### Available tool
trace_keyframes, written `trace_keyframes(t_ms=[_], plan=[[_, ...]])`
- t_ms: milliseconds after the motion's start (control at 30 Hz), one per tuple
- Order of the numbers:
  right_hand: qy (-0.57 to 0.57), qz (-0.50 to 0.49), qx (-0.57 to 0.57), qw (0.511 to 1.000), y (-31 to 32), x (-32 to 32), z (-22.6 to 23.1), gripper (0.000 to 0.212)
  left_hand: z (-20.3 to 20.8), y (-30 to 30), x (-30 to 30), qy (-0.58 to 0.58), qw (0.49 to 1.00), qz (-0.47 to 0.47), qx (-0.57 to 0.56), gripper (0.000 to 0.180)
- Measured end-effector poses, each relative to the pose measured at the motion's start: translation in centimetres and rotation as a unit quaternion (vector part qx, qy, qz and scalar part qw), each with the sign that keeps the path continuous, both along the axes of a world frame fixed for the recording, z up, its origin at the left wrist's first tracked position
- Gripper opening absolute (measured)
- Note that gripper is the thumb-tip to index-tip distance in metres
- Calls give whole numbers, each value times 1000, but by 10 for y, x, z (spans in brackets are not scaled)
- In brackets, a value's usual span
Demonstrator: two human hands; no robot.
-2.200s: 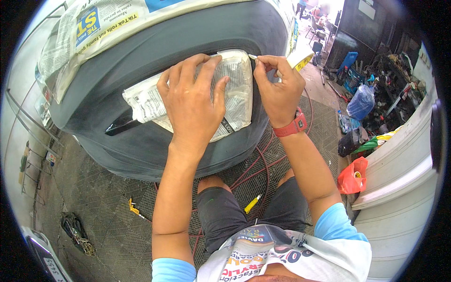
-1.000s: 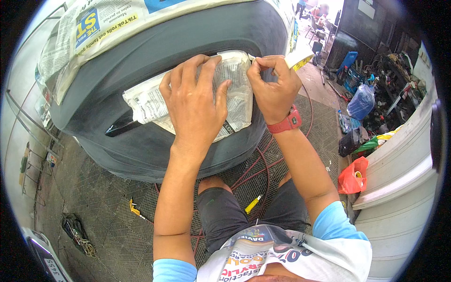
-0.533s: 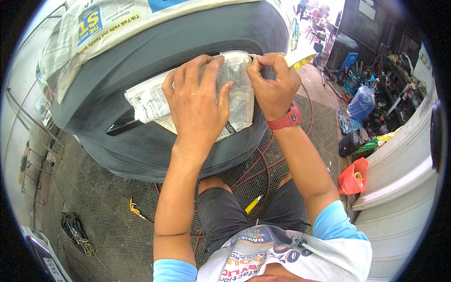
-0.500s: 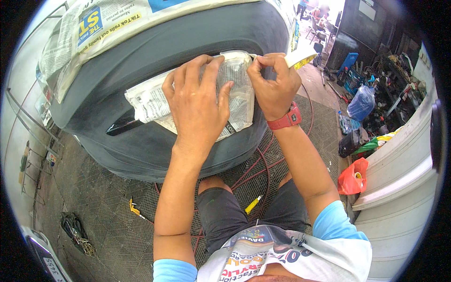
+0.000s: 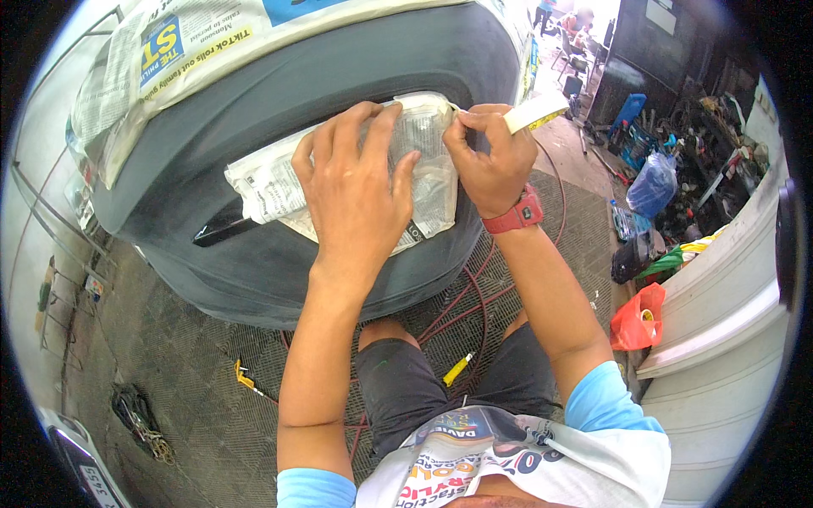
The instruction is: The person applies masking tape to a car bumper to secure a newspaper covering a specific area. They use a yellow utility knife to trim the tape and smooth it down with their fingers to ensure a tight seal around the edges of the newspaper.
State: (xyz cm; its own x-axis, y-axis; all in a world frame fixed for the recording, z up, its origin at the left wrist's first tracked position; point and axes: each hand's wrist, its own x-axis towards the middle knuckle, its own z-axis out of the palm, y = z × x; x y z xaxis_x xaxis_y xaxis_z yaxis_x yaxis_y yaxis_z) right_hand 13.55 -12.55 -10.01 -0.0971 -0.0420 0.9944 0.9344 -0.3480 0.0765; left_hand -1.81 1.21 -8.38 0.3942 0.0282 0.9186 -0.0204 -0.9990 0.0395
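My left hand lies with fingers spread on a piece of newspaper, pressing it to the grey, matte car bumper. The newspaper covers most of a recess, and masking tape runs along its edges. At its left end a glossy black strip shows uncovered. By the upper right corner of the paper, my right hand is closed in a pinch between thumb and forefinger. A roll of masking tape sits against that hand's fingers, its end apparently at the paper's corner.
More newspaper covers the car above the bumper. A yellow cutter lies between my legs, with red hoses nearby on the floor. A yellow-handled tool is to the left. On the right are a red plastic bag and piled tools.
My right hand has shifted slightly down and left, and the tape roll has tilted with it. My left hand stays on the newspaper.
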Motion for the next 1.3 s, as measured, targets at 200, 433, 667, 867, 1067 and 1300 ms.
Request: trace_keyframes(t_ms=[200,433,667,867,1067,1300], plan=[[3,1,-10,1000,-3,4,-6,23,0,-2,-1,10,1000,0,0,54],[-13,-3,-23,1000,-4,6,-6,23,5,-8,-1,11,999,37,28,49],[-20,-1,-14,1000,-3,12,-7,22,33,-11,16,38,993,-19,107,38],[-11,12,-34,999,-5,14,-12,20,41,-14,20,78,980,22,182,51],[-28,7,-53,998,-13,18,-16,18,46,-18,17,99,969,64,219,54],[-2,59,-21,998,-23,12,-18,33,49,-20,15,124,957,98,245,57]])
